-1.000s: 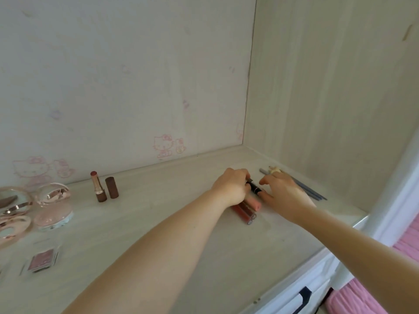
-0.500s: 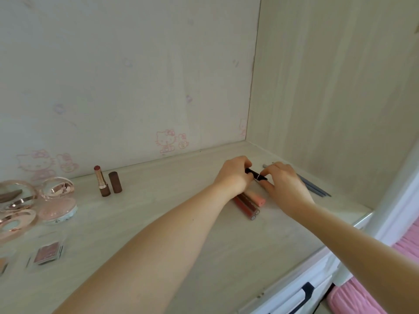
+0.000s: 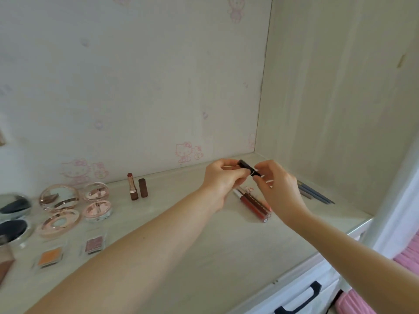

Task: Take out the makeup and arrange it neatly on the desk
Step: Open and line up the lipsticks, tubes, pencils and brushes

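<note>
- Both hands hold one small black cylindrical tube with a thin silver band (image 3: 248, 168) in the air above the pale wood-grain table (image 3: 204, 241), near the back right corner. The left hand (image 3: 223, 177) pinches one end in curled fingers and the right hand (image 3: 275, 182) pinches the other. This two-ended hold looks suited to pulling a cap off or turning the tube to line it up.
- Just below the hands lie dark red glossy lip-gloss tubes (image 3: 255, 203), side by side, so the black tube probably belongs in that row.
- Thin blue-grey pencils (image 3: 315, 193) lie parallel by the right wall.
- An open brown lipstick (image 3: 132, 188) and its brown cap (image 3: 143, 188) stand upright near the back wall.
- Open room lies between lipstick and glosses; the front edge is well clear.
</note>
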